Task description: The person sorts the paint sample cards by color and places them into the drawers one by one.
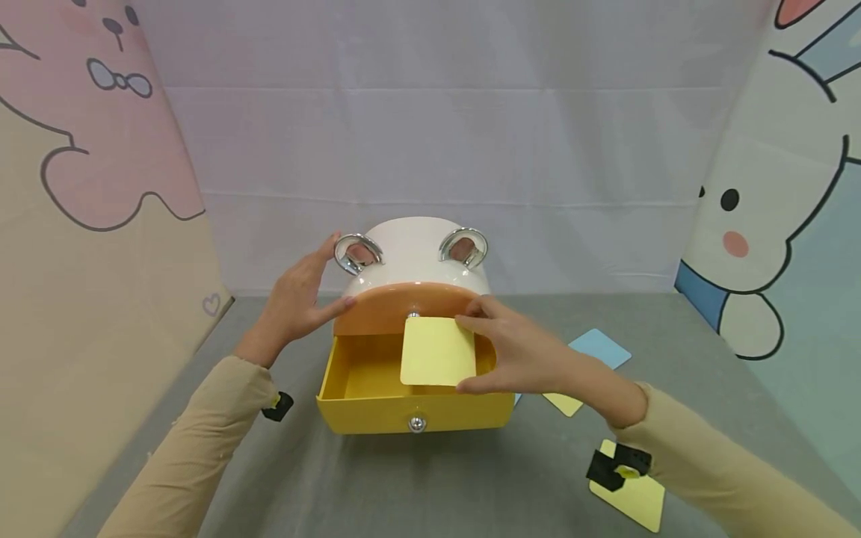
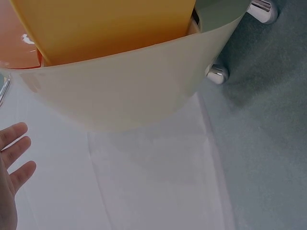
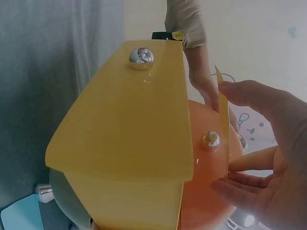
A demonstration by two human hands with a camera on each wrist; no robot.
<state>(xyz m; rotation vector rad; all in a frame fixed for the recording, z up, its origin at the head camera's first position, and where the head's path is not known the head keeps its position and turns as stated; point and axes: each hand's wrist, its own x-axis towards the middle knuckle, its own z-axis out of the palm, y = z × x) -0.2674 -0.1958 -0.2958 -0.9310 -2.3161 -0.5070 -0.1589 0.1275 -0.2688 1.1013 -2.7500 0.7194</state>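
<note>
Above the pulled-out yellow drawer (image 1: 363, 415), my right grip (image 1: 521, 350) pinches a yellow card (image 1: 438, 351), thumb at its lower right corner and fingers at the upper right one. The card lies to the left of my palm, tipped up so that its broad face shows to the head camera; from the right wrist it appears as a thin edge, just in front of the orange panel (image 1: 380, 310) and its silver knob (image 3: 210, 140). It is outside the drawer, over the right half of the opening.

My left grip (image 1: 294, 299) is spread at the left side of the white-topped cabinet (image 1: 420, 254), thumb reaching to the orange panel's edge, fingertips by the left silver ring (image 1: 341, 255). The held card is well apart from that grip, across the panel to its right.

A silver drawer knob (image 1: 417, 424) sits on the drawer's front. On the grey surface (image 1: 289, 478), right of the cabinet, lie a blue card (image 1: 600, 348), a second yellow card (image 1: 563, 404) partly hidden by my right forearm, and, nearer me, a third yellow card (image 1: 635, 502) partly covered by a black wrist strap (image 1: 605, 472).
</note>
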